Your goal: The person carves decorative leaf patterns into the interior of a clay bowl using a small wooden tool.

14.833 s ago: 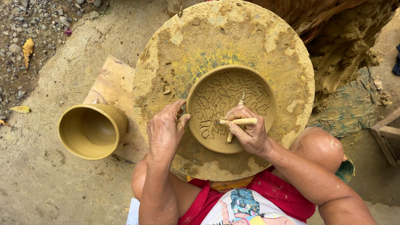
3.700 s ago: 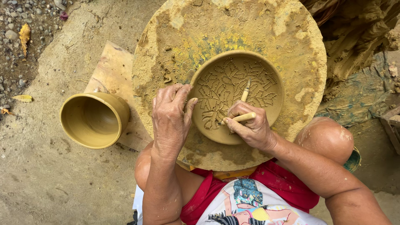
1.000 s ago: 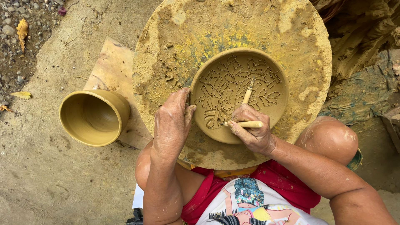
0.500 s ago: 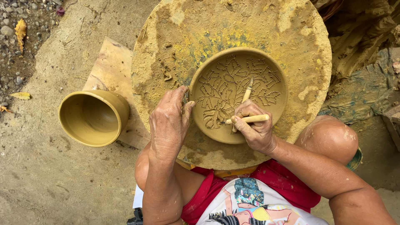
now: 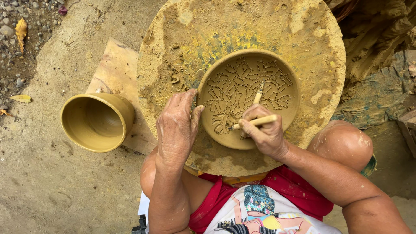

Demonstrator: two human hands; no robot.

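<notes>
A shallow clay bowl (image 5: pixel 277 69) with a leafy pattern cut into its inside sits on a round, clay-caked wheel (image 5: pixel 182 47). My left hand (image 5: pixel 177 128) rests on the wheel with its fingertips against the bowl's left rim. My right hand (image 5: pixel 264 132) is over the bowl's near edge and grips two thin wooden sticks (image 5: pixel 255 122). One stick lies across the fingers. The other points up into the bowl, its tip touching the carved clay.
An unfired clay pot (image 5: pixel 96 122) lies on its side on a flat board (image 5: pixel 113 73) left of the wheel. Packed earth and gravel (image 5: pixel 17 47) spread to the left. Clumps of raw clay (image 5: pixel 377 39) are piled at the upper right. My knees flank the wheel's near edge.
The bowl has turned a little on the wheel. My right hand has shifted slightly along the near rim, and the stick's tip has moved over the pattern. My left hand stays at the rim.
</notes>
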